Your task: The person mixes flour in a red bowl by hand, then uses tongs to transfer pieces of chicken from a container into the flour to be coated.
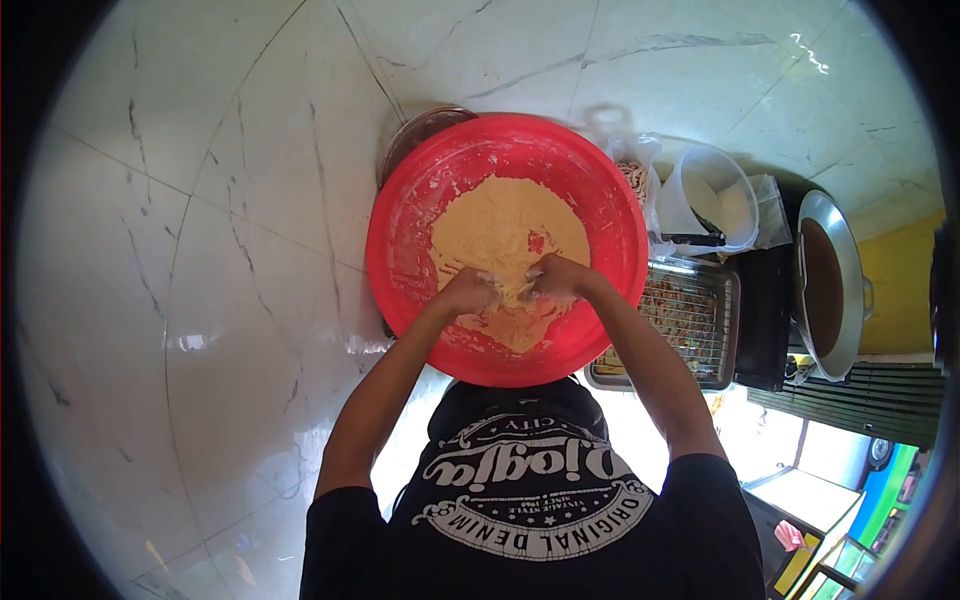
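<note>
A wide red plastic basin (400, 235) holds a heap of pale yellow flour (505, 215). My left hand (470, 292) is in the flour at the near side of the heap, fingers curled and dusted white. Close beside it, my right hand (556, 277) is bent down into the same flour with its fingers curled. Lumpy, flour-coated stuff (513, 288) lies between the two hands; its kind cannot be made out. Flour partly hides the fingertips of both hands. A small red patch of the basin's bottom shows through just beyond my right hand.
Right of the basin stand a plastic bag of pale strips (635, 178), a clear tub (735, 190) with a dark-handled utensil, and a metal tray with a wire rack (690, 310). Farther right is a large wok of brown liquid (825, 290). A metal rim (425, 128) shows behind the basin.
</note>
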A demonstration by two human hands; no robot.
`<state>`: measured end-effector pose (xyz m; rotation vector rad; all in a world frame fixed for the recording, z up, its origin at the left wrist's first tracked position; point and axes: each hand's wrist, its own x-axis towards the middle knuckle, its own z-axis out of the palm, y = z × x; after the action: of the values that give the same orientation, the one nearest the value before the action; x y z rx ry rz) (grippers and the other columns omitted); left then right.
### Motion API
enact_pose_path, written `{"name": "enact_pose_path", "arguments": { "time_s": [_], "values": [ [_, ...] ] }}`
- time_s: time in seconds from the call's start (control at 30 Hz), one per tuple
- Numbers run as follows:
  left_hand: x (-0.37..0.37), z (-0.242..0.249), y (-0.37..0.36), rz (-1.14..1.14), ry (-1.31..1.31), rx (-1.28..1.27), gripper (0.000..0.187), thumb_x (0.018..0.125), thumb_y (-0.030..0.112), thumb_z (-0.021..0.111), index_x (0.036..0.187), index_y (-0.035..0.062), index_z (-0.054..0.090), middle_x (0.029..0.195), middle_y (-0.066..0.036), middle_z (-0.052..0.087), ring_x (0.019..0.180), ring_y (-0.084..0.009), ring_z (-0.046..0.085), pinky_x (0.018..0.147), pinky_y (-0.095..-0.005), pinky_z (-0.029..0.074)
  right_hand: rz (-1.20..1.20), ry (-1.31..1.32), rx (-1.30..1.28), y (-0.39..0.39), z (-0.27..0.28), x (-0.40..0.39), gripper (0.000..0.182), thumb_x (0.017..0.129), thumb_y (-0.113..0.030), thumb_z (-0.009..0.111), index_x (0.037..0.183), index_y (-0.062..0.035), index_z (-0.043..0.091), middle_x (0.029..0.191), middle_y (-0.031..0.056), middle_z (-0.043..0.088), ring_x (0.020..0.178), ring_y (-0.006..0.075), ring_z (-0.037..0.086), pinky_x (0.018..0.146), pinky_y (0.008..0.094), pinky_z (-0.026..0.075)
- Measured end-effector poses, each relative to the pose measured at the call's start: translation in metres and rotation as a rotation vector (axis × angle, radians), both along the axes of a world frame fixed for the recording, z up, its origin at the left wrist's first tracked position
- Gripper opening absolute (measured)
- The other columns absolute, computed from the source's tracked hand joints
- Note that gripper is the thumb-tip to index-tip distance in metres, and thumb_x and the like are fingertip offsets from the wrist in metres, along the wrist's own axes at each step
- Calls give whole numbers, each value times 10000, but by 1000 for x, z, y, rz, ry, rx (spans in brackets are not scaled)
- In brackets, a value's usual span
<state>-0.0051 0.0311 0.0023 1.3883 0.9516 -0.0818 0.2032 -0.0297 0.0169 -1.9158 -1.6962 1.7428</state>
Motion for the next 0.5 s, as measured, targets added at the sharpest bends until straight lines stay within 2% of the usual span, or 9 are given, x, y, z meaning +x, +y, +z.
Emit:
{"name": "enact_pose_path", "arguments": {
  "time_s": [0.03, 0.1, 0.13, 0.2, 0.23, 0.3, 0.33, 0.43, 0.5],
  "values": [
    [0, -26, 2, 0, -1, 0, 232, 849, 150, 640, 1028, 3, 628, 794, -51, 622, 675, -115, 592, 593, -277, 472, 0, -1, 0, 0, -22, -2, 303, 796, -161, 654, 1034, 25, 631, 858, 141, 666, 805, 202, 632, 735, 339, 514],
    [3, -108, 9, 218, 81, 517, 333, 870, 248, 564, 1043, -26, 641, 847, -152, 657, 744, -239, 655, 631, -338, 507, -273, -200, 383, -2, -77, -11, 301, 809, -158, 608, 1052, 16, 640, 942, 197, 669, 897, 301, 656, 820, 378, 496],
    [5, -119, 7, 220, 78, 518, 333, 870, 248, 564, 1043, -26, 641, 847, -152, 657, 744, -239, 655, 631, -338, 507, -272, -203, 385, -5, -85, -17, 301, 809, -158, 608, 1052, 16, 640, 942, 197, 669, 897, 301, 656, 820, 378, 496],
    [12, -131, -1, -88, -85, 538, 486, 932, 372, 424, 1014, -63, 626, 832, -198, 652, 729, -303, 662, 613, -383, 520, -189, -308, 271, -8, -94, -33, 308, 835, -175, 545, 1051, 19, 651, 997, 237, 660, 978, 356, 641, 832, 399, 497],
    [20, -116, -5, -89, -87, 538, 486, 932, 372, 424, 1014, -63, 626, 832, -198, 652, 729, -303, 662, 613, -383, 520, -190, -309, 272, -4, -86, -38, 308, 835, -175, 545, 1051, 19, 651, 997, 237, 660, 978, 356, 641, 832, 399, 497],
    [31, -63, -17, -30, 269, 6, 586, 960, 435, 346, 949, -85, 615, 797, -201, 645, 665, -307, 652, 559, -398, 519, -187, -177, -3, -4, -56, -46, 360, 837, -181, 512, 1038, 93, 632, 1026, 274, 647, 994, 354, 639, 867, 381, 495],
    [32, -50, -16, -30, 269, 6, 586, 960, 435, 346, 949, -85, 615, 797, -201, 645, 665, -307, 652, 559, -398, 519, -187, -177, -4, -3, -44, -43, 360, 837, -181, 512, 1038, 93, 632, 1026, 274, 647, 994, 354, 639, 867, 381, 495],
    [25, -29, -13, -2, 207, -42, 481, 953, 437, 453, 897, -9, 625, 700, -98, 585, 515, -201, 566, 497, -358, 478, -176, -52, -186, 0, -37, -26, 386, 851, -236, 510, 1029, 77, 646, 1026, 274, 650, 955, 338, 658, 858, 383, 499],
    [14, -21, -5, 106, 201, -2, 538, 918, 512, 482, 856, -3, 625, 659, -84, 573, 517, -209, 563, 499, -334, 483, 44, -91, 50, 4, -51, -9, 369, 882, -290, 525, 1066, 0, 658, 1021, 223, 672, 870, 377, 663, 796, 446, 537]
  ]
}}
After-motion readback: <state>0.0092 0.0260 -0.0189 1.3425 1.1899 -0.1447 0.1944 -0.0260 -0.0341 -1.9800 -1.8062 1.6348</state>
